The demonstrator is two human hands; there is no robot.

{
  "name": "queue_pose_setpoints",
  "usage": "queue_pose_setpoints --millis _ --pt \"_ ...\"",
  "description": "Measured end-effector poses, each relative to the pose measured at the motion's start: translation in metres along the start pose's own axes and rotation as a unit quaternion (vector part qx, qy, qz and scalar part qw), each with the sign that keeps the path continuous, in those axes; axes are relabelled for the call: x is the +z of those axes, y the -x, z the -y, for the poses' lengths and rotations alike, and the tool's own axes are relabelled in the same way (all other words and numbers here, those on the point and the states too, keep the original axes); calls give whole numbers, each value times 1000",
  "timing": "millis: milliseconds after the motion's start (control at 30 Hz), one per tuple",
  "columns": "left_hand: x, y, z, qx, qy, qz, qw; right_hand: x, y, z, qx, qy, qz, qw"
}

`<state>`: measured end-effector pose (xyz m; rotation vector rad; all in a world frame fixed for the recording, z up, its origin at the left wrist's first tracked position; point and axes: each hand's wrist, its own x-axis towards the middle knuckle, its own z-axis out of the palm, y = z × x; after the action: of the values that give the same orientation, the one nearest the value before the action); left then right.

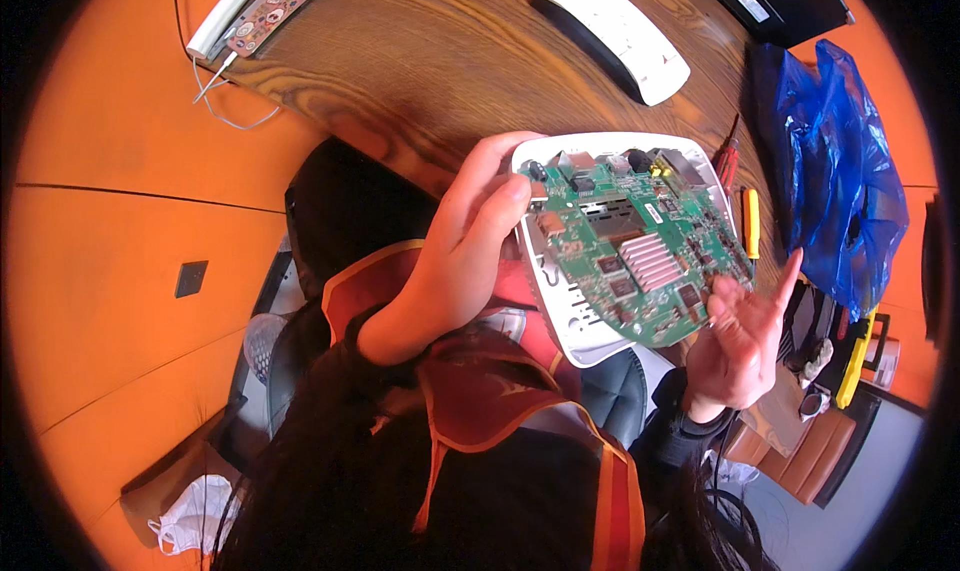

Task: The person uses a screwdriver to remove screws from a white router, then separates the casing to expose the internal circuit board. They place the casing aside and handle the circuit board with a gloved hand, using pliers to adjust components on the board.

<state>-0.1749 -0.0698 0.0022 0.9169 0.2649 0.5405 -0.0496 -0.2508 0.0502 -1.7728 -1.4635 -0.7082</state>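
My left hand grips the left side of a white plastic casing, thumb over its upper left edge. A green circuit board sits tilted in the casing, its lower edge standing out past the casing wall. On it are a ribbed metal heat sink, several chips and a row of connectors along the top. My right hand pinches the board's lower right edge, its index finger stretched out free. The fingertips behind the board are hidden.
On the wooden table lie a white curved cover, a red screwdriver, a yellow-handled tool and a black device. A blue plastic bag lies at the right. A phone with a cable is at the far left.
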Motion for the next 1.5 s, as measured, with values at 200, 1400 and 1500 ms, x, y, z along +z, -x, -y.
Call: queue_pose_setpoints --millis 200,1400,1500 --pt "2 0 5 -30 50 -36 998 -1 0 0 13 35 55 998" --pt "-10 -21 -18 -136 -14 18 990 -36 -14 -20 -88 -32 103 990" --pt "-16 -26 -14 -83 -50 -8 995 -44 -8 -25 -79 -53 84 992"
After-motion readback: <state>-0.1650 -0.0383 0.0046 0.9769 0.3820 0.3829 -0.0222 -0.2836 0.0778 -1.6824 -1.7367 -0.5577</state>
